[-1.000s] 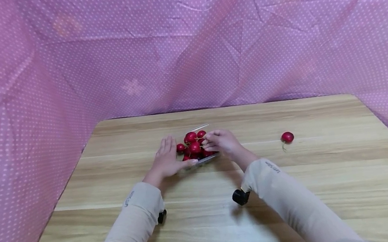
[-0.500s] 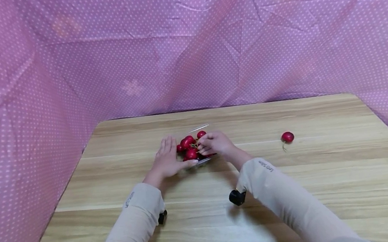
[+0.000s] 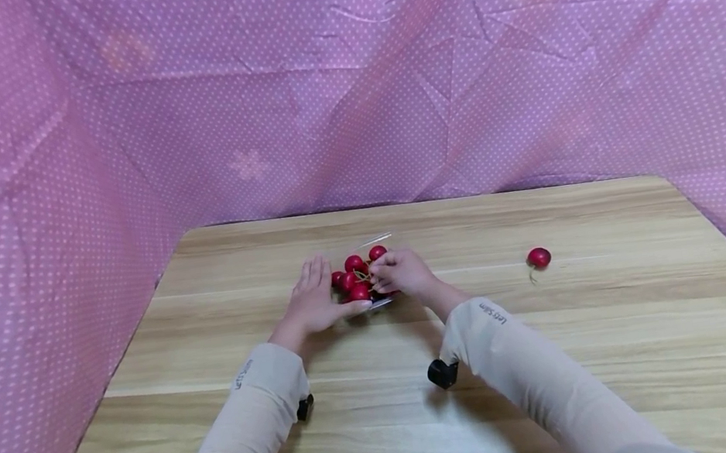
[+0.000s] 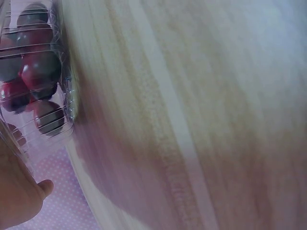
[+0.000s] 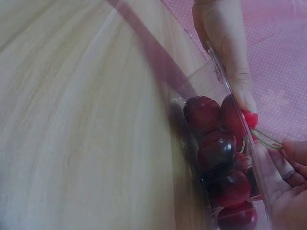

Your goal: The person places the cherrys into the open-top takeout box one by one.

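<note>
Red cherries (image 3: 358,291) with green stems fill a clear plastic box (image 5: 199,79) standing on the table. Along the box's left side in the head view lies my left hand (image 3: 309,301), fingers straight and thumb at the near rim. In the left wrist view, part of the left hand (image 4: 19,196) shows beside the box. My right hand (image 3: 403,271) is at the box's right end. Seen from the right wrist, its fingertips pinch a green stem (image 5: 267,138) that leads to a cherry (image 5: 250,119) at the rim. Some cherries are hidden behind the right hand.
A single cherry (image 3: 539,257) with its stem lies on the wooden table (image 3: 629,312), to the right of the box. Pink dotted cloth (image 3: 386,98) hangs behind the table and at its sides.
My right hand has moved a little left over the box, and cherries near it have shifted left and toward me. The left hand stays in place. The lone cherry has not moved.
</note>
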Motion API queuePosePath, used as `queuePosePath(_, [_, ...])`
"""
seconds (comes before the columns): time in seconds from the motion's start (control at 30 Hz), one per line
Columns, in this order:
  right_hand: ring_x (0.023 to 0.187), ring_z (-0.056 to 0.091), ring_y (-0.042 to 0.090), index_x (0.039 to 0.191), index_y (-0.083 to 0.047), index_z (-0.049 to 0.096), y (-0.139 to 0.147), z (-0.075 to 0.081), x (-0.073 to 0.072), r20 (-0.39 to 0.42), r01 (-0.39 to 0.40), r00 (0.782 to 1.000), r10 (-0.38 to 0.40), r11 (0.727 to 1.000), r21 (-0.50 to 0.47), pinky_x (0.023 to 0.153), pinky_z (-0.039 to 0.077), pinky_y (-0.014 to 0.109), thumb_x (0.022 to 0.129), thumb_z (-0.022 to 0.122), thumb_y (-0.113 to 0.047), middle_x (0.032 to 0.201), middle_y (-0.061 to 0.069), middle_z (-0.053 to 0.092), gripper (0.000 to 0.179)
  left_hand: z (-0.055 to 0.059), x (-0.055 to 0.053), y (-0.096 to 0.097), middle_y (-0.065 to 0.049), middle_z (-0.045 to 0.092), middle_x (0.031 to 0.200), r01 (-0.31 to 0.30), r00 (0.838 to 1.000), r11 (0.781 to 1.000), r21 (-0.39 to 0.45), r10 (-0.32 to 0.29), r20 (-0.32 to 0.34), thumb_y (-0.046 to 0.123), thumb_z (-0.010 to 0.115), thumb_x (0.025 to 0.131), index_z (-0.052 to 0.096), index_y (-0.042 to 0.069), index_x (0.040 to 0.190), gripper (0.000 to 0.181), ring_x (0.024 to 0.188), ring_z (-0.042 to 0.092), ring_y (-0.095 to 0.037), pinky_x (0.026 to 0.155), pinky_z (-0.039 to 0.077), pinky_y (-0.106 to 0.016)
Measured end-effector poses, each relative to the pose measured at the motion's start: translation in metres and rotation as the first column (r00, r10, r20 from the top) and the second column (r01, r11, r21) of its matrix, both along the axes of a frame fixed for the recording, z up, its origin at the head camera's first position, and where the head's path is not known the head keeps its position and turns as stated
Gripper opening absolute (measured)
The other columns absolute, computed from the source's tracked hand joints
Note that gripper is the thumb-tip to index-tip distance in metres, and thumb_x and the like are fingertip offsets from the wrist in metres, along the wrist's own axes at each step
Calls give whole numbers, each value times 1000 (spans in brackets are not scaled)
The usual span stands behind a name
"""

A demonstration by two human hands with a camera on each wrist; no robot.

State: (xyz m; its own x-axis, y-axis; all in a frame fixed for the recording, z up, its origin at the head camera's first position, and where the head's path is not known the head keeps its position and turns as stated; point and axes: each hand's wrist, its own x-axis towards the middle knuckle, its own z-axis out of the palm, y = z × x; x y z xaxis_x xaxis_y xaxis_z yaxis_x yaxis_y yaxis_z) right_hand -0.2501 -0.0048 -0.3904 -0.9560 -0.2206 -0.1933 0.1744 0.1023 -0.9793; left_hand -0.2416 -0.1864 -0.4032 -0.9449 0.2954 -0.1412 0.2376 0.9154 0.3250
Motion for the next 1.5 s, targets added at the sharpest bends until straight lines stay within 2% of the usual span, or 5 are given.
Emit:
queuePosePath(0.37, [63,61,18,100,15,53,3,-1,-1,12,48,999,-47,995,-93,66,51,32,86,50,-2,85,25,59,23,0,2,2,-12,-8,143,-13,1000,1000,1,13,-3,82,36,59,3,1,138,117,128,-8,-28,102,5,-43])
queuePosePath(0.7, [62,60,16,101,14,51,8,3,-3,41,64,997,-59,990,-126,66,51,31,85,51,-1,86,25,59,22,3,0,2,-13,-8,143,-8,1000,1000,0,8,-5,80,37,62,2,1,137,115,128,-9,-27,102,4,-42])
queuePosePath(1.23, [70,61,19,112,17,43,43,15,9,53,118,993,-110,977,-178,72,49,30,87,47,-2,101,33,52,30,6,3,2,-10,-12,142,-7,999,1000,12,7,36,80,38,61,1,2,138,116,128,-11,-27,103,2,-41])
queuePosePath(1.43, [73,61,20,113,16,43,57,18,13,58,140,990,-132,973,-181,75,48,31,87,48,-3,88,21,57,32,8,3,3,-8,-15,141,-9,999,1000,19,8,52,79,39,61,0,2,137,116,128,-11,-26,102,1,-41])
queuePosePath(1.5, [71,60,18,113,17,43,60,18,15,56,144,989,-136,972,-185,76,47,33,87,49,-3,89,22,57,33,8,3,2,-9,-14,141,-5,999,1000,25,4,49,79,40,62,1,1,137,115,128,-11,-27,102,2,-41])
